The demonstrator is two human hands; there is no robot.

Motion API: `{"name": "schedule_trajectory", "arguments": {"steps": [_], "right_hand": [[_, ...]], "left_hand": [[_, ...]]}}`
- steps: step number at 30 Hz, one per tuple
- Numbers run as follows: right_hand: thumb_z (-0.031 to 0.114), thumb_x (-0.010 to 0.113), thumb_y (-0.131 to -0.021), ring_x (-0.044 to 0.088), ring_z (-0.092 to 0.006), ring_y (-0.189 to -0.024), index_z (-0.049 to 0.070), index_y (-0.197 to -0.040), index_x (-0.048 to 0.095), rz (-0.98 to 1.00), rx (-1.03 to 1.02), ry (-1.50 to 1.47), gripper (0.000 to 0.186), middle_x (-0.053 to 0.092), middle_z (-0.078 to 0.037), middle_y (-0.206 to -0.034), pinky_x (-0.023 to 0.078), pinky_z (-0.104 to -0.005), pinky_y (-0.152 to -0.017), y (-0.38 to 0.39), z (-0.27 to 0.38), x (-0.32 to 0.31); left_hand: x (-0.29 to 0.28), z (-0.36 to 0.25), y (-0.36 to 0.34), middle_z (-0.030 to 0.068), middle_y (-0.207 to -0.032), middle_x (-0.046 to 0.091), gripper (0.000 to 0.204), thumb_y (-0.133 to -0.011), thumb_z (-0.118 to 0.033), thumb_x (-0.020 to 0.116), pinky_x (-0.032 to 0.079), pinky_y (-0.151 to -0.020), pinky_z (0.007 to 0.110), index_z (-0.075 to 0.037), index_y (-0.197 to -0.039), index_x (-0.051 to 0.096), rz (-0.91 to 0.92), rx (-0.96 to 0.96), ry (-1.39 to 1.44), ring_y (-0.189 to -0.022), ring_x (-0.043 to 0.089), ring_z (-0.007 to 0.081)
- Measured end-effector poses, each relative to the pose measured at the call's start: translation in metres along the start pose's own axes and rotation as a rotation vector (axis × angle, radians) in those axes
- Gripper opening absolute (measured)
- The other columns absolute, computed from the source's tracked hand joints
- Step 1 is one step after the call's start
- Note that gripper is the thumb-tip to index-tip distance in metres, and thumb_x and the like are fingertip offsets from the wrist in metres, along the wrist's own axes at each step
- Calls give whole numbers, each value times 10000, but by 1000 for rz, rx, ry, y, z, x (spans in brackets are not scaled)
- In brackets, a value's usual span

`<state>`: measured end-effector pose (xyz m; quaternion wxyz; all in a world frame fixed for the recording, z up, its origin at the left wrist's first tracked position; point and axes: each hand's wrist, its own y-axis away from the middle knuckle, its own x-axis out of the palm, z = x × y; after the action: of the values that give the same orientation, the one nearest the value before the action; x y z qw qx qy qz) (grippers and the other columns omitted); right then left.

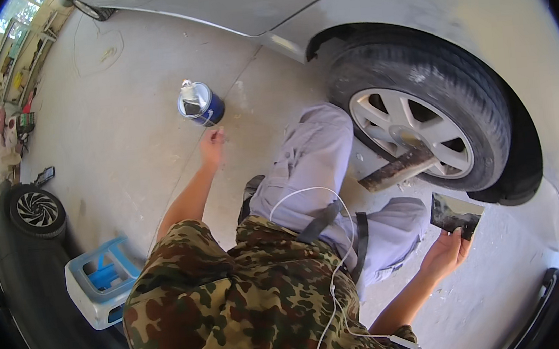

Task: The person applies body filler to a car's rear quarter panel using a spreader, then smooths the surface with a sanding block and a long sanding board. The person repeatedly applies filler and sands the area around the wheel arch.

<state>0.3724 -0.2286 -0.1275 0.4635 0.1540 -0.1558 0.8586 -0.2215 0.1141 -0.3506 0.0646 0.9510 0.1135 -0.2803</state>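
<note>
Concrete garage floor (120, 122) under a silver car (411, 0) with wheel (416, 131); left hand (212, 147) reaches, fingers loosely curled and holding nothing, just short of the blue can (200, 103), right hand (446, 252) gripping a dark flat sheet (456, 214) near the wheel.

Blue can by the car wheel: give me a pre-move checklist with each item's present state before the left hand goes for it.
1. Blue can upright on the floor: ok.
2. Can open: ok; something pale sticks out of it, what it is cannot tell.
3. Left hand free: looks empty, fingers near the can but not touching: ok.
4. Right hand has a firm hold on the dark flat piece: held by its lower edge at the fingertips: ok.
5. Path from left hand to can clear: bare concrete between them: ok.
6. Wooden block under the wheel steady: cannot tell.
</note>
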Motion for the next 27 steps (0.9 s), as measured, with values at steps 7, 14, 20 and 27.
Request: {"name": "schedule_trajectory", "arguments": {"steps": [7, 14, 20, 27], "right_hand": [[1, 609, -1082, 689, -280, -1257, -56, -1435, 631, 32, 134, 11, 358, 711, -182, -1388, 537, -469, -1120, 0, -14, 45], [-19, 606, -1072, 672, -269, -1273, -61, -1445, 626, 55, 156, 16, 376, 702, -169, -1389, 536, -457, -1109, 6, -12, 82], [-56, 610, -1028, 657, -261, -1319, -70, -1495, 609, -48, 220, -41, 467, 695, -157, -1423, 524, -420, -1117, 5, 0, 100], [-26, 587, -1062, 701, -241, -1265, -52, -1498, 615, 58, 133, -239, 438, 730, -135, -1388, 561, -444, -1095, -2, 8, 99]], "left_hand": [[-73, 55, -117, 168, -1094, 782, 696, -891, -504, 900, 592, -933, 453, -14, -1333, 682, -339, -183, -338, -1016, 752, 326], [-66, 91, -167, 266, -1299, 703, 943, -721, -668, 953, 520, -1113, 526, -2, -1341, 709, -276, -164, -577, -1289, 639, 427], [-81, 117, -186, 191, -1175, 818, 714, -807, -436, 993, 596, -977, 424, 100, -1226, 774, -103, -122, -227, -1037, 771, 282], [-92, 35, -114, 170, -1365, 718, 590, -1037, -341, 812, 551, -1066, 407, 50, -1439, 628, -150, -211, 392, -1180, 721, 270]]}}
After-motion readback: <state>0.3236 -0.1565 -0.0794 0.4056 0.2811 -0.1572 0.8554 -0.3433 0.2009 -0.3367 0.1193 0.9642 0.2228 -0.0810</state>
